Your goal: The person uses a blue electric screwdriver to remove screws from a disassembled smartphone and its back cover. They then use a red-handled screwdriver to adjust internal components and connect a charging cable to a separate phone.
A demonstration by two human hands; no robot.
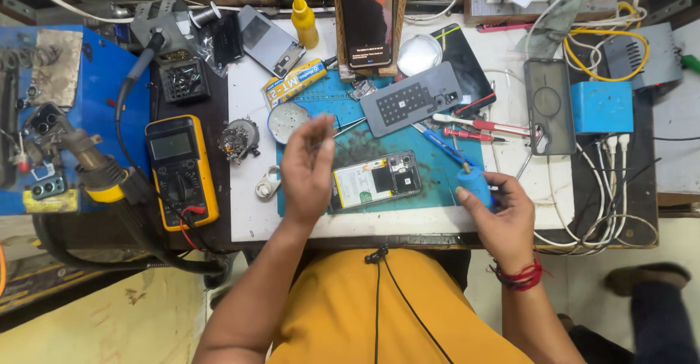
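Observation:
An opened phone [378,181] with its insides showing lies on a blue-green work mat [430,189]. My left hand [307,167] hovers just left of it, fingers together and blurred; whether it pinches something small I cannot tell. My right hand [503,214] grips a small blue cylindrical bottle [474,185] at the mat's right edge, close to the phone's right end. A grey phone back cover [412,101] lies further back on the mat.
A yellow multimeter [179,168] sits at the left beside a hot-air tool [102,174]. Screwdrivers [474,129], a dark phone case [548,105], a blue box [601,106], cables, a yellow glue bottle [304,20] and an upright phone [368,17] crowd the back.

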